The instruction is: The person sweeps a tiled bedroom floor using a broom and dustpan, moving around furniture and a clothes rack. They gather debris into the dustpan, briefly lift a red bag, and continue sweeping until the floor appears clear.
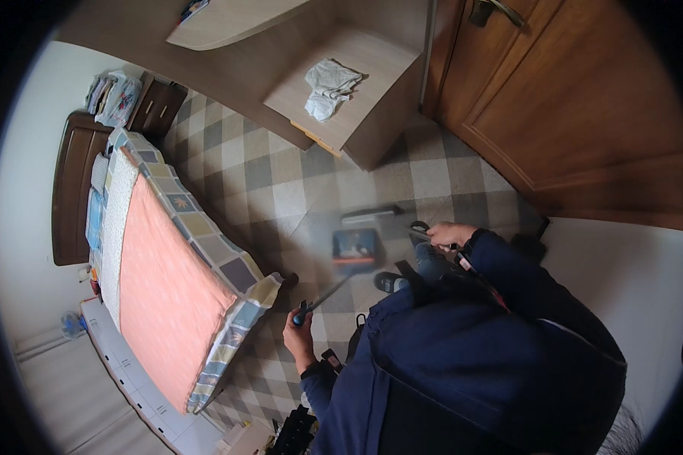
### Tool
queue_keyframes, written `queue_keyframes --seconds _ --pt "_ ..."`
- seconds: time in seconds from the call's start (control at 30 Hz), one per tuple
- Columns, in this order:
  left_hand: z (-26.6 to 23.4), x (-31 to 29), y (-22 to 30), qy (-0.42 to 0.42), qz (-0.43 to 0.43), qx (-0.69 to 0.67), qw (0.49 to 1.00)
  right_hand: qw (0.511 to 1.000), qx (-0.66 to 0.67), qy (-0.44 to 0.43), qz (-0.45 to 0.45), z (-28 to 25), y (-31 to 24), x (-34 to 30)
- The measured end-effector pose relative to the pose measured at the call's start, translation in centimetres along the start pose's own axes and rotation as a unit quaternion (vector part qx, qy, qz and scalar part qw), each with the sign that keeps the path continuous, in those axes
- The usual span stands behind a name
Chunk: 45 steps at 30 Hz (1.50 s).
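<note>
My left hand (pixel 300 343) is closed around the blue grip at the top of a long-handled dustpan (pixel 354 262). The pan rests on the checked floor, dark with an orange-red front strip, and whitish bits show inside it. My right hand (pixel 449 235) is closed on a dark handle with a loop at its end, which seems to belong to the broom. The broom head (pixel 370 215), a pale strip with a dark end, lies low just beyond the dustpan. A hazy blur covers this area, so the stick between hand and head is hard to follow.
A bed (pixel 171 288) with a peach cover stands at left. Ahead is a wooden cabinet (pixel 383 57) with a crumpled white cloth (pixel 331 85) on top. A brown door (pixel 577 114) is at right. My shoe (pixel 388 282) is close to the dustpan.
</note>
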<state>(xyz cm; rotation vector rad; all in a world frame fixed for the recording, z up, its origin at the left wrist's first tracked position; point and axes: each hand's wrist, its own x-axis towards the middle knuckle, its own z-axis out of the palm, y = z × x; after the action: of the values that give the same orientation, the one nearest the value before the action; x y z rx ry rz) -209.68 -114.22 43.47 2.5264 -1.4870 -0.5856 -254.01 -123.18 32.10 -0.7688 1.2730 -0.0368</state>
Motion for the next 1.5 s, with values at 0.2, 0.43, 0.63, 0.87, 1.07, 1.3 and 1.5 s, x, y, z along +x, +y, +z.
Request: queue_keyframes --seconds 0.2,0.43,0.63,0.87,1.07,1.3,1.5 --pt "-0.1 -0.4 -0.9 0.005 -0.001 -0.022 1.000 0.988 0.156 0.000 0.015 -2.2 -0.5 -5.2" --pt "0.3 -1.4 -1.8 -0.002 -0.015 -0.034 0.999 0.993 0.059 0.095 0.043 -4.2 1.2 -5.7" --pt "0.6 -1.4 -1.4 -0.008 0.003 -0.039 0.999 0.994 0.041 0.093 0.037 -2.3 3.4 -3.7" --pt "-0.1 -1.2 -1.0 0.002 0.009 -0.031 0.999 0.987 0.150 0.053 0.033 -0.1 1.6 -5.8" --pt "-1.6 0.1 0.1 -0.021 0.047 -0.036 0.998 0.964 0.263 0.025 -0.036 -1.1 2.6 -9.3" --pt "-2.0 2.8 5.8 -0.080 0.208 -0.041 0.974 0.950 0.291 0.072 -0.082 0.3 6.2 -11.9" --pt "0.1 5.2 13.6 -0.136 0.274 -0.023 0.952 0.879 0.431 0.135 -0.156 1.1 9.9 -15.5"
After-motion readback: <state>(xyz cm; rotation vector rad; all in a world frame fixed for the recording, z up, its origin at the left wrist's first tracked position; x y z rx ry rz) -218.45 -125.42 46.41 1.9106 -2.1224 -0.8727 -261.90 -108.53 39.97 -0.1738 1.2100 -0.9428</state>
